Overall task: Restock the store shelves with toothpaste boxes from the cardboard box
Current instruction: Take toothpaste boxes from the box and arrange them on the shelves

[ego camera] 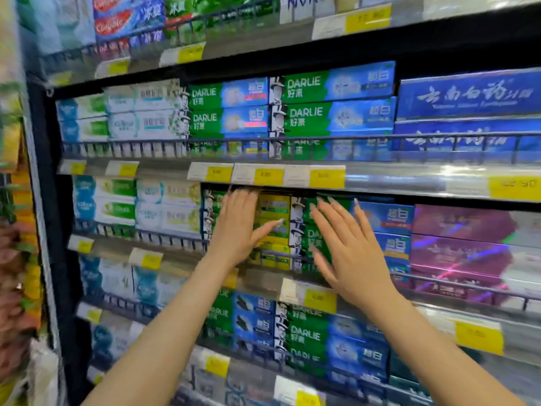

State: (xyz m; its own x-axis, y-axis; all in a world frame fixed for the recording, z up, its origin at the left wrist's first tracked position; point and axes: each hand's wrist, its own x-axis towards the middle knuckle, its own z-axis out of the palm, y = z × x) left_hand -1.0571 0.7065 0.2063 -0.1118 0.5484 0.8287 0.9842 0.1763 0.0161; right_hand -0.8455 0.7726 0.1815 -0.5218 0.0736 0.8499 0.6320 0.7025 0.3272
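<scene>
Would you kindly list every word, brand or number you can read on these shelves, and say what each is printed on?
"DARLIE": green and blue toothpaste boxes on the second shelf, and lower boxes.
"Colgate": red boxes on the top shelf, blurred but legible.
"NIV...": a cut-off white pack at the top edge.
Large white Chinese script: dark blue boxes.
Yellow price tags: figures too blurred to read.

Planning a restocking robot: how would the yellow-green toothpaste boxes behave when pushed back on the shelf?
The yellow-green toothpaste boxes look like stiff cartons, so they probably slide rather than bend. Stacked flat behind the wire rail, they seem unlikely to tip. Left hand touches them open.
</scene>
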